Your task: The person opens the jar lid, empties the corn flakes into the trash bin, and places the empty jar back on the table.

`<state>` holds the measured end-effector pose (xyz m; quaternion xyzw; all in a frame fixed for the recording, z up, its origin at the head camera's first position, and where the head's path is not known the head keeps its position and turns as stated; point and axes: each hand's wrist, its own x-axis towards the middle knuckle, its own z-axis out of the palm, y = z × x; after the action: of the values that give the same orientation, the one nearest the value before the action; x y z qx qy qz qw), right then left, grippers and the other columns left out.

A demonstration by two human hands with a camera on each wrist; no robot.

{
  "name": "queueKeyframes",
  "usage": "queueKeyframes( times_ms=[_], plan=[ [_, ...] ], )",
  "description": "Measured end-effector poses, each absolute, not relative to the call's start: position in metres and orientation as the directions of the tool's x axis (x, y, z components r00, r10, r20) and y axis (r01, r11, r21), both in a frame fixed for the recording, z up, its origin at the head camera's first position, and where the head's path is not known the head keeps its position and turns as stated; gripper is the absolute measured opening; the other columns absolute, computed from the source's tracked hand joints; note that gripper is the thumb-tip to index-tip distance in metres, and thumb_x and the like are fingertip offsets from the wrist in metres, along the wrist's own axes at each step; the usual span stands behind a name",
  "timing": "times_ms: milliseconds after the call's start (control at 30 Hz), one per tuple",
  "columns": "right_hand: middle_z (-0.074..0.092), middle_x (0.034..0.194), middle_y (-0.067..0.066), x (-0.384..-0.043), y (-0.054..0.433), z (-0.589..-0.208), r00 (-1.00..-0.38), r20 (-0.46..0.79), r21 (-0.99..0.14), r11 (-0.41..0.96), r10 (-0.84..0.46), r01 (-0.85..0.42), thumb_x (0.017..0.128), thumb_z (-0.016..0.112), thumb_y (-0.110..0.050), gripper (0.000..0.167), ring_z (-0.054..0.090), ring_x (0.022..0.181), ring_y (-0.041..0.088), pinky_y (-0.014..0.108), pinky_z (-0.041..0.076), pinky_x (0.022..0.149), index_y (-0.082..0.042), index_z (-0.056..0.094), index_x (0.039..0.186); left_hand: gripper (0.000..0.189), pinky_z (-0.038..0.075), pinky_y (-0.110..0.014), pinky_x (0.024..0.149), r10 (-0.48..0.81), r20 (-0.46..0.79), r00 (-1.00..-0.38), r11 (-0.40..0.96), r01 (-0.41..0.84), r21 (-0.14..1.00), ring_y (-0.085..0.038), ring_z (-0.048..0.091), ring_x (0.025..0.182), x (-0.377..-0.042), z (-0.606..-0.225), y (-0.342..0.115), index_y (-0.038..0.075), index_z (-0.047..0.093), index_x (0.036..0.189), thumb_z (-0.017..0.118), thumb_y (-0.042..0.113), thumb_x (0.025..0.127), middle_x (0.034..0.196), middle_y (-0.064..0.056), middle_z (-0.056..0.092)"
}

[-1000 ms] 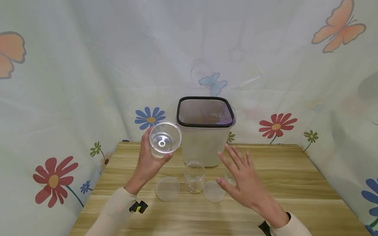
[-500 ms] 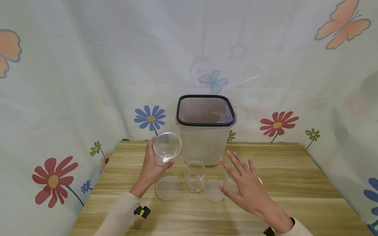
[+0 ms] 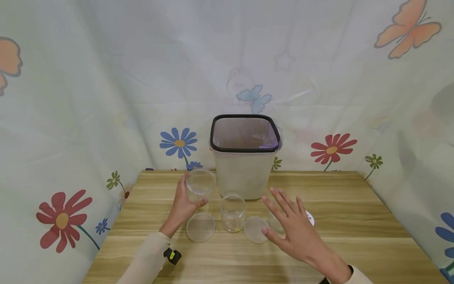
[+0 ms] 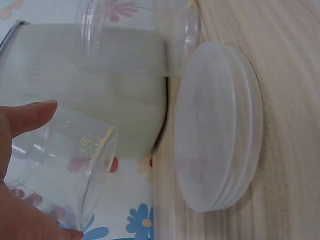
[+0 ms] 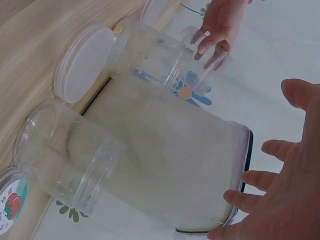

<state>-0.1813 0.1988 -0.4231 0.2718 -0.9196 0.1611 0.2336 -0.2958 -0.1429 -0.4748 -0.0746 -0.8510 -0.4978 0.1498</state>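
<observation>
My left hand (image 3: pixel 183 207) holds a clear plastic jar (image 3: pixel 200 184) above the table, left of the bin. In the left wrist view, small yellowish crumbs show in the held jar (image 4: pixel 95 145). A second clear jar (image 3: pixel 233 215) stands on the table between two frosted lids, the left lid (image 3: pixel 200 227) and the right lid (image 3: pixel 256 230). My right hand (image 3: pixel 296 232) hovers with fingers spread, holding nothing. It partly hides a third clear jar (image 3: pixel 275 223), plainer in the right wrist view, where this jar (image 5: pixel 70 155) stands upright beside a lid with a strawberry label (image 5: pixel 12 202).
A whitish bin (image 3: pixel 242 173) with a black rim and a clear liner stands at the back of the wooden table (image 3: pixel 337 252). Behind it hangs a cloth (image 3: pixel 191 79) printed with flowers and butterflies, which also runs along both sides.
My left hand has lowered the jar toward the table. My right hand stays spread and has shifted slightly down and to the right, so more of the labelled lid shows.
</observation>
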Motion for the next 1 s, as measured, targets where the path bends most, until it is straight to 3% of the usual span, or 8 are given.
queueKeyframes(
  times_ms=[367,567,1000],
  plan=[
    [0.024,0.164,0.002,-0.178,0.198,-0.43,-0.736,0.508,-0.159,0.791,-0.447,-0.59,0.088,0.066,-0.048,0.077,0.035,0.143,0.04,0.065,0.012,0.118,-0.028,0.033,0.154,0.112,0.034,-0.059,0.112,-0.023,0.299,-0.954,0.537,0.241,0.809,-0.042,0.038,0.139,-0.309,-0.496,-0.145,0.008,0.021,0.153,0.091,0.02,0.066,0.15,-0.02,0.036],
    [0.022,0.164,0.001,-0.178,0.197,-0.434,-0.765,0.457,-0.188,0.791,-0.454,-0.582,0.09,0.065,-0.049,0.075,0.031,0.145,0.037,0.064,0.009,0.119,-0.027,0.033,0.154,0.112,0.032,-0.059,0.114,-0.019,0.247,-0.969,0.542,0.198,0.817,-0.043,0.035,0.141,-0.314,-0.5,-0.142,0.006,0.017,0.154,0.089,0.02,0.069,0.153,-0.021,0.031],
    [0.022,0.164,-0.001,-0.178,0.195,-0.438,-0.781,0.425,-0.19,0.799,-0.457,-0.571,0.09,0.062,-0.053,0.075,0.029,0.147,0.034,0.066,0.014,0.117,-0.032,0.03,0.154,0.114,0.028,-0.057,0.117,-0.021,0.177,-0.984,0.541,0.138,0.83,-0.043,0.032,0.143,-0.32,-0.508,-0.143,0.006,0.014,0.155,0.088,0.021,0.07,0.156,-0.021,0.029]
  ],
)
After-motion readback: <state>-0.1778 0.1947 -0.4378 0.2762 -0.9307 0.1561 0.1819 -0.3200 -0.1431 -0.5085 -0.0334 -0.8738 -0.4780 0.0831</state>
